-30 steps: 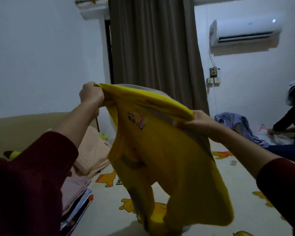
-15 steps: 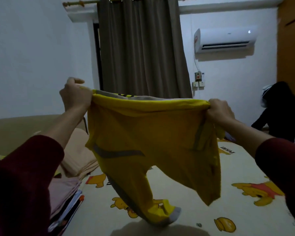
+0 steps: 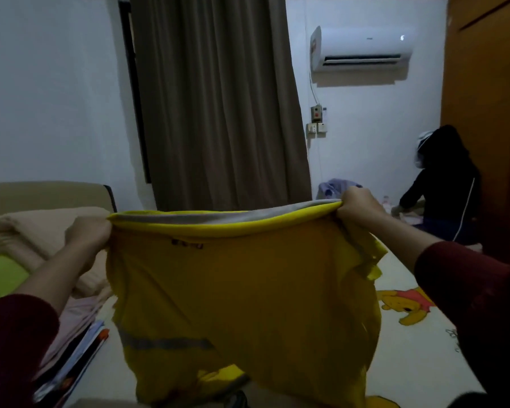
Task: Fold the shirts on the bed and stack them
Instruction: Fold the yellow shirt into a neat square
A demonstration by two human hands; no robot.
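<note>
Fingers of the left hand [image 3: 87,235] and right hand [image 3: 358,206] curl tight, each pinching a top corner of the yellow shirt [image 3: 248,304] above the bed [image 3: 418,348].

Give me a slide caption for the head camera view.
Both hands, left and right, hold a yellow shirt spread above the bed.

Home bedroom, cartoon-print bed sheet [image 3: 418,357], brown curtain [image 3: 218,107], wall air conditioner [image 3: 362,48], wooden wardrobe [image 3: 483,113]
</note>
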